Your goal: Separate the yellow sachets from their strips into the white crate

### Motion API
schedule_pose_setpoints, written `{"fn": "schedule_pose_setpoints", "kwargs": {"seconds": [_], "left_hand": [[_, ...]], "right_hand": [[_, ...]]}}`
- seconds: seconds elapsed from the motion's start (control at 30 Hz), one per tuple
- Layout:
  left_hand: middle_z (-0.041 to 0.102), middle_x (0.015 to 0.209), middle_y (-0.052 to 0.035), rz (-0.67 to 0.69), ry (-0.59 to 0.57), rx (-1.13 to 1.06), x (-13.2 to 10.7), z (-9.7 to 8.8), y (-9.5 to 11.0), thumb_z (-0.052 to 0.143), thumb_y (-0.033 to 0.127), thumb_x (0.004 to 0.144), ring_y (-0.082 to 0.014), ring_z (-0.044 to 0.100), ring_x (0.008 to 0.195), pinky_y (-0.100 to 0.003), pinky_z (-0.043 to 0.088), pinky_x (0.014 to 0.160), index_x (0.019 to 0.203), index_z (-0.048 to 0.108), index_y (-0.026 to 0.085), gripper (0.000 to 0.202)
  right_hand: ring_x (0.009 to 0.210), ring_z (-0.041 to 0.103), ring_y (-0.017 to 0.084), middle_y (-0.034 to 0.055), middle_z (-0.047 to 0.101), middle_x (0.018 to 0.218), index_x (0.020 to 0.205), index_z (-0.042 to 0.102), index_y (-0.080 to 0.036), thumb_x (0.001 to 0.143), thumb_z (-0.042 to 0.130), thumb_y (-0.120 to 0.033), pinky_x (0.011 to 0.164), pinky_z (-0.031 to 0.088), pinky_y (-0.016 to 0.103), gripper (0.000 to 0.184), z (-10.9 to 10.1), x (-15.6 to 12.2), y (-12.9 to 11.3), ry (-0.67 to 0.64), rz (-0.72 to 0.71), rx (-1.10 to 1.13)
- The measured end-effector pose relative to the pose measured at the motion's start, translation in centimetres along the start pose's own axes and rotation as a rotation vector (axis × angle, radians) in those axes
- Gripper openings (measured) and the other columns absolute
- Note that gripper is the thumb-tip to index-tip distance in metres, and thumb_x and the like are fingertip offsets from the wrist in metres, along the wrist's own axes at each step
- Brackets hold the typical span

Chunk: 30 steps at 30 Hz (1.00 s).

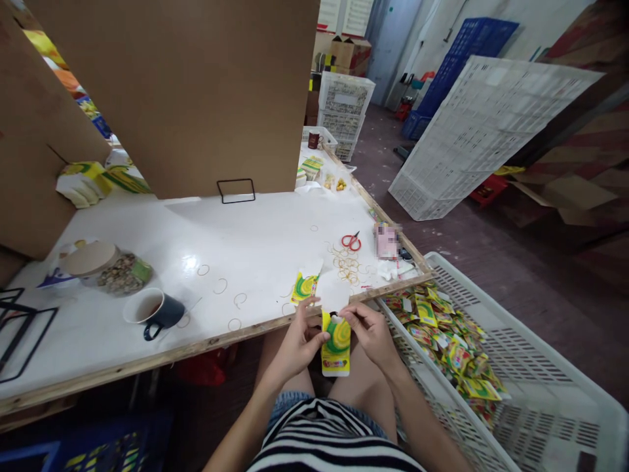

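Between my two hands, just in front of the table's edge, is a small yellow and green printed carton (337, 344) with a white flap standing up at its top. My left hand (302, 337) grips the carton's left side, thumb across its front. Fingers of my right hand (369, 333) pinch its upper right edge beside the flap. Another yellow and green packet (305, 285) lies on the table just beyond my left hand. Loose rubber bands (345, 264) are heaped past the carton, close to red-handled scissors (351, 242).
On my right stands a white crate (545, 373) holding many packets (455, 347). A dark mug (154, 311) and a jar (118, 265) are on the table (206, 229) at left. Cardboard (196, 98) rises behind. Stacked white crates (491, 131) stand on the floor.
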<state>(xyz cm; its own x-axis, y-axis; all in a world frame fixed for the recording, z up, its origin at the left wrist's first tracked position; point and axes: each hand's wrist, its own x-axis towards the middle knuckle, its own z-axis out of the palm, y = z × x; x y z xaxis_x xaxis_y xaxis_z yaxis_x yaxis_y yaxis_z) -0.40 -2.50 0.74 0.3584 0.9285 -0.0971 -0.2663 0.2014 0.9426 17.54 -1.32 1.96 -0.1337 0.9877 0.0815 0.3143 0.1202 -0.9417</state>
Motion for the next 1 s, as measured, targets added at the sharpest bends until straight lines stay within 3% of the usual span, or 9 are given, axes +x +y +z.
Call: {"fn": "schedule_pose_setpoints", "kwargs": {"seconds": [0.07, 0.13, 0.27, 0.33, 0.43, 0.57, 0.67, 1.0], "left_hand": [[0.063, 0.117, -0.0117, -0.014, -0.02, -0.009, 0.1, 0.1, 0.2, 0.067, 0.029, 0.079, -0.0216, 0.065, 0.093, -0.031, 0.053, 0.076, 0.134, 0.037, 0.026, 0.062], [0.064, 0.118, -0.0118, -0.007, -0.035, 0.023, 0.2, -0.1, 0.3, 0.066, 0.028, 0.08, -0.0228, 0.064, 0.099, -0.032, 0.053, 0.081, 0.131, 0.044, 0.023, 0.056], [0.066, 0.114, -0.0104, -0.021, 0.032, 0.148, 0.2, -0.4, -0.2, 0.061, 0.024, 0.082, -0.0219, 0.066, 0.093, -0.031, 0.053, 0.077, 0.127, 0.051, 0.02, 0.046], [0.066, 0.115, -0.0102, -0.029, 0.061, 0.212, 0.2, -0.4, -0.4, 0.058, 0.02, 0.083, -0.0208, 0.066, 0.091, -0.031, 0.052, 0.077, 0.128, 0.051, 0.02, 0.045], [0.062, 0.123, -0.0102, 0.025, 0.031, 0.259, 0.1, -0.1, -0.4, 0.056, 0.014, 0.082, -0.0223, 0.062, 0.105, -0.033, 0.051, 0.087, 0.128, 0.053, 0.02, 0.046], [0.061, 0.124, -0.0113, 0.017, -0.058, 0.185, 0.1, -0.1, -0.2, 0.055, 0.015, 0.083, -0.0234, 0.06, 0.11, -0.036, 0.05, 0.091, 0.132, 0.048, 0.021, 0.05], [0.062, 0.123, -0.0131, -0.006, -0.062, 0.108, 0.2, -0.3, -0.2, 0.057, 0.02, 0.084, -0.0247, 0.06, 0.11, -0.039, 0.048, 0.094, 0.132, 0.047, 0.02, 0.05], [0.066, 0.115, -0.0142, -0.03, -0.015, -0.033, 0.3, -0.4, -0.8, 0.067, 0.034, 0.08, -0.0262, 0.064, 0.102, -0.036, 0.05, 0.085, 0.127, 0.05, 0.018, 0.052]], "right_hand": [[0.086, 0.064, 0.021, 0.0072, 0.068, 0.092, 0.112, 0.059, -0.02, 0.089, 0.055, -0.038, 0.076, 0.052, 0.032, 0.029, 0.1, 0.0, 0.3, 0.067, 0.025, 0.053], [0.093, 0.063, 0.022, 0.0081, 0.068, 0.098, 0.12, 0.057, -0.021, 0.089, 0.054, -0.038, 0.082, 0.051, 0.034, 0.035, 0.0, 0.0, 0.4, 0.083, 0.013, 0.052], [0.096, 0.061, 0.024, 0.0091, 0.067, 0.097, 0.095, 0.072, -0.02, 0.092, 0.047, -0.04, 0.084, 0.049, 0.035, 0.033, -1.1, 0.1, 0.0, 0.008, -0.063, -0.057], [0.082, 0.063, 0.021, 0.0064, 0.068, 0.088, 0.104, 0.07, -0.019, 0.089, 0.053, -0.041, 0.072, 0.051, 0.031, 0.031, -1.3, 0.2, -0.3, -0.083, 0.018, -0.068], [0.067, 0.062, 0.017, 0.0025, 0.069, 0.082, 0.116, 0.06, -0.02, 0.082, 0.062, -0.037, 0.059, 0.048, 0.026, 0.038, -1.1, 0.2, -0.4, -0.184, 0.13, -0.077], [0.055, 0.059, 0.016, -0.0016, 0.065, 0.063, 0.103, 0.057, -0.02, 0.083, 0.058, -0.032, 0.053, 0.042, 0.024, 0.023, -0.4, 0.1, -0.7, -0.127, 0.132, -0.258], [0.05, 0.058, 0.017, -0.0029, 0.063, 0.058, 0.099, 0.055, -0.02, 0.083, 0.056, -0.031, 0.051, 0.038, 0.024, 0.019, 0.1, 0.0, -1.0, -0.084, 0.124, -0.358], [0.052, 0.06, 0.016, -0.002, 0.066, 0.063, 0.104, 0.051, -0.02, 0.083, 0.057, -0.031, 0.049, 0.038, 0.022, 0.025, 0.3, -0.4, -0.9, -0.125, 0.129, -0.252]]}}
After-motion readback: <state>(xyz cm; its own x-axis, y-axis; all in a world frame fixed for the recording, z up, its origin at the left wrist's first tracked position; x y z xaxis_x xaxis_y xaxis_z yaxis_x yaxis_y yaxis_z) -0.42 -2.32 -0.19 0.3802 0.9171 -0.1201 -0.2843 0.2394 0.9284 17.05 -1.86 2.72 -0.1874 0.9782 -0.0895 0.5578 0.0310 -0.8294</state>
